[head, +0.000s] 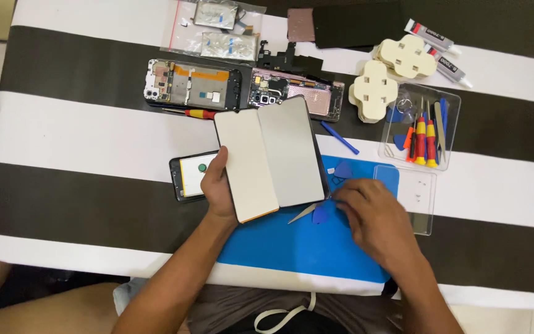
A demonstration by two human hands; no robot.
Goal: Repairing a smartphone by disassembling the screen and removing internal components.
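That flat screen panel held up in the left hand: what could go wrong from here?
1. The left hand grips the screen panel by one edge only, tilted above the blue mat; it might slip or flex and crack.
2. The right hand rests by the metal tweezers and a blue pick; a sharp tip could scratch the panel.
3. The opened phones lie bare behind it; a bump could harm them.
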